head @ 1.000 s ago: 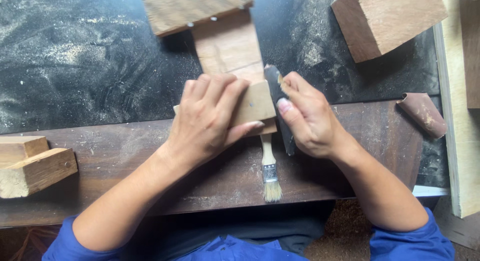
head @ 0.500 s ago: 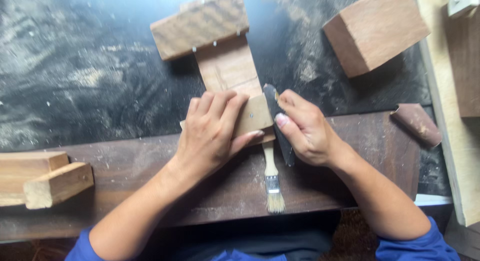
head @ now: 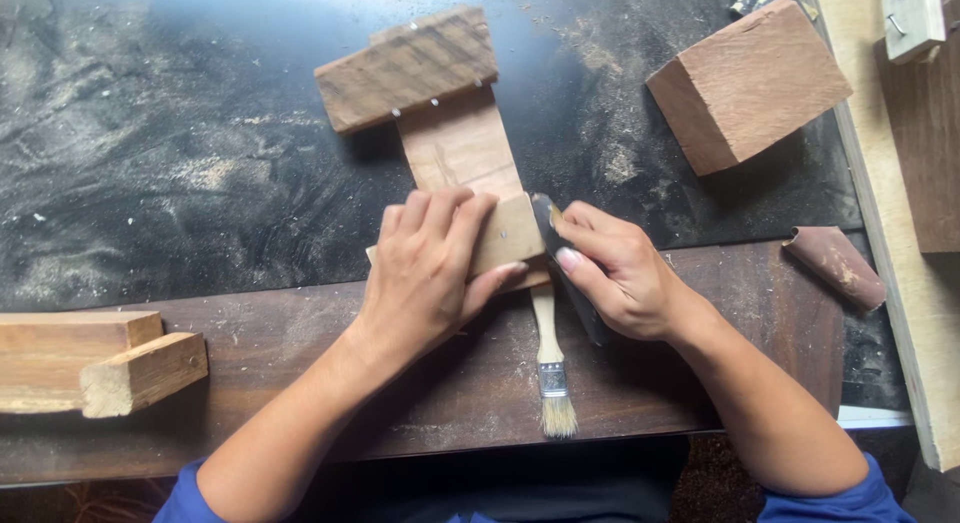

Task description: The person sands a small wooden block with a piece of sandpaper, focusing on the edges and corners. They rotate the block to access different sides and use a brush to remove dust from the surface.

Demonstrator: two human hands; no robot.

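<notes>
left hand (head: 425, 273) flat, palm pressing wooden piece (head: 455, 148), right hand (head: 620, 273) grip pinching dark sanding strip (head: 565, 263) beside it, brush (head: 550, 368) below

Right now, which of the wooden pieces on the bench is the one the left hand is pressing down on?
The nailed T-shaped wooden piece at the centre: the left hand lies flat on its near end. The reddish block at top right and the joined pieces at the left edge lie untouched.

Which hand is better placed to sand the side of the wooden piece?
The right hand: it holds the dark sanding strip against the wooden piece's right edge. The left hand lies flat on top, pinning it.
</notes>
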